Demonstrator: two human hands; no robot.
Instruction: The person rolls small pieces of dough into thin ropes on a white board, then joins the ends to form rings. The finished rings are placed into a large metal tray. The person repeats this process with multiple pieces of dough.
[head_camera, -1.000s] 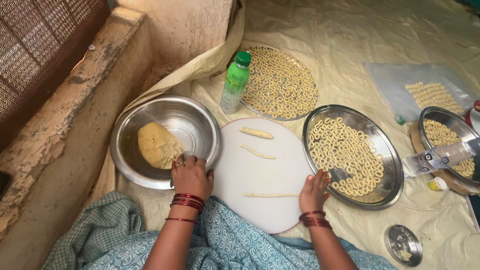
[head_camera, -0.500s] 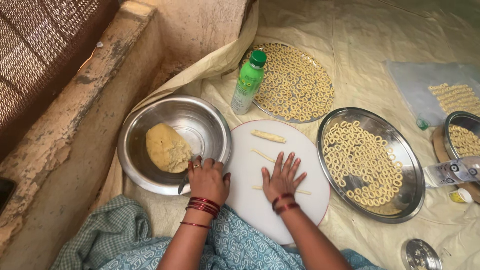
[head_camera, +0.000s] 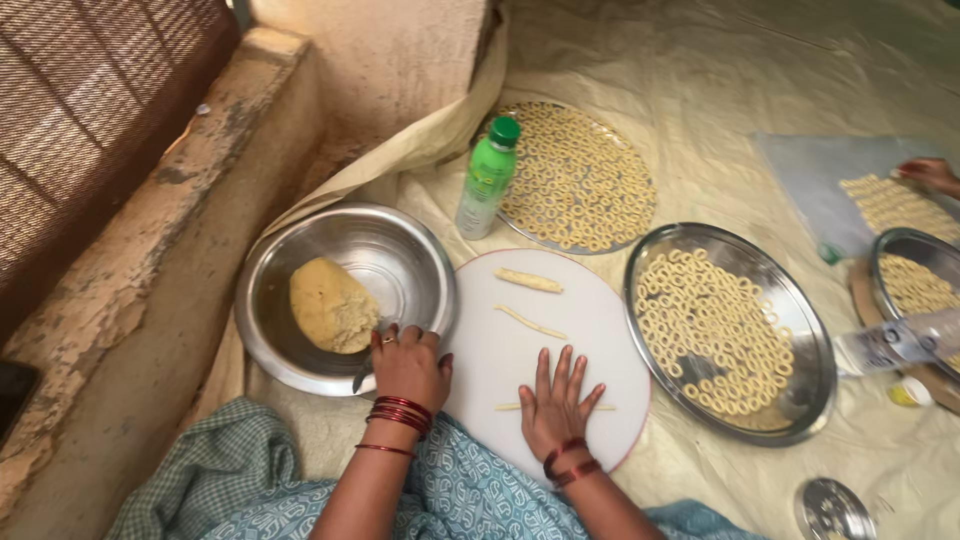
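A steel bowl (head_camera: 345, 290) held a dough lump (head_camera: 332, 305); a steel tray (head_camera: 728, 330) held dough rings. The left hand (head_camera: 408, 368) still gripped the bowl's rim; the right hand (head_camera: 556, 405), fingers spread, stayed flat on the dough strand (head_camera: 510, 407).

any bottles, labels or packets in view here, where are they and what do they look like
Green plastic bottle: upright between the steel bowl and the far tray of rings; green cap, pale label.
Clear bottle: lying at the right edge by the near tray; printed label wrap.
No signs or screens.
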